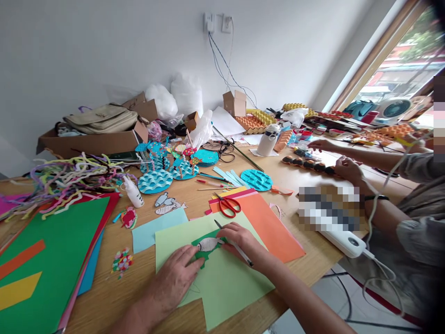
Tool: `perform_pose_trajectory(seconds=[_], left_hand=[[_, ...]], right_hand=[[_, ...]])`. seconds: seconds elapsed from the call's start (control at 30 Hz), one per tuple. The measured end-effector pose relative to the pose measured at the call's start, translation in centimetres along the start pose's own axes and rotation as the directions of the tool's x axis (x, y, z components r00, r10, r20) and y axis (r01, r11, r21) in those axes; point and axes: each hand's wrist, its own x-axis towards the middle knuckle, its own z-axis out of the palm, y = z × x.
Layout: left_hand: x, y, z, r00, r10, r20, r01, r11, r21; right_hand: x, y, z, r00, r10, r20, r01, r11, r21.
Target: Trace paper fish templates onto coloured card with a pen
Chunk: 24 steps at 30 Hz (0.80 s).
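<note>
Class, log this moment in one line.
left hand: on dark-green paper; right hand: holds pen, touches paper fish; red scissors: beyond hands

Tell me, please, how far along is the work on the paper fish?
The loose fish cutouts already look cut. In hand, the left hand steadies a white fish on green paper while the right hand, holding a pen, touches its tail. Cutting seems left: an outline on the light green sheet is uncut.

Daylight enters through a wood-framed window (399,55) at right, with greenery and red shapes visible outside. A plain pale wall (104,46) carrying two white sockets (217,22) with trailing cables rises behind a wood-toned worktop (153,315), above a light tiled floor (288,321).
</note>
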Motion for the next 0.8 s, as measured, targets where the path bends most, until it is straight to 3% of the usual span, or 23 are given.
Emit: perform_pose_trajectory(seconds=[0.2, 0.6, 0.8], left_hand=[[-0.2, -0.2, -0.2, 0.999, 0.03, 0.035, -0.03, 0.999, 0.017], [-0.1, -0.4, -0.3, 0.997, 0.061, 0.053, -0.062, 0.998, 0.02], [-0.1, -0.5, -0.2, 0.997, 0.024, 0.067, -0.025, 1.0, 0.013]], right_hand=[[-0.2, 1.5, -0.1, 0.997, -0.048, 0.055, 0.047, 0.999, 0.007], [0.7, 1.3, 0.3, 0.994, -0.079, 0.075, 0.081, 0.996, -0.032], [0.7, 0.8, 0.0, 0.994, -0.089, 0.069, 0.093, 0.995, -0.046]])
